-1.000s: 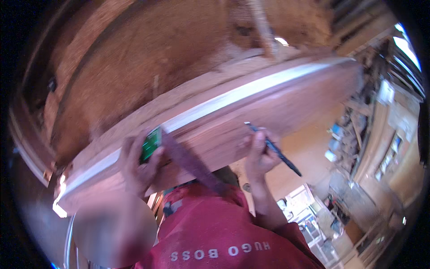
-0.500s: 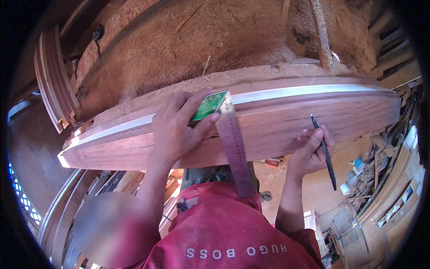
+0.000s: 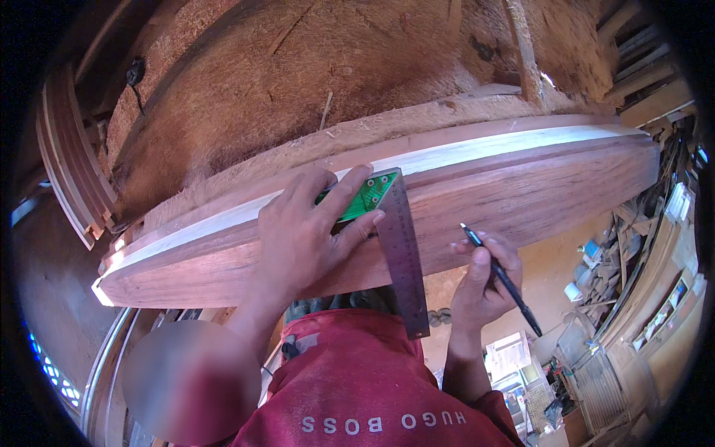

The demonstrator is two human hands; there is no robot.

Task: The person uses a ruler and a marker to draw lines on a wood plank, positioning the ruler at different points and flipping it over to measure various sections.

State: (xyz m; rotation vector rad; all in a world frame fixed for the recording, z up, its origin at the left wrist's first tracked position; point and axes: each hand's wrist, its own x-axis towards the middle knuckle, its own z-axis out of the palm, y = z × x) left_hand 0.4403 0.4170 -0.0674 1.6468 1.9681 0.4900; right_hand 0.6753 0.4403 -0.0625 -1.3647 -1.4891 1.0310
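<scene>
The square I grip has a bright green handle dotted with pale rivets, and a purplish-grey blade finely marked. My pen is black, whitish at its tip. The plank is reddish brown, streaked with darker grain, bright white along its far edge. My shirt is deep red with pale lettering.
</scene>
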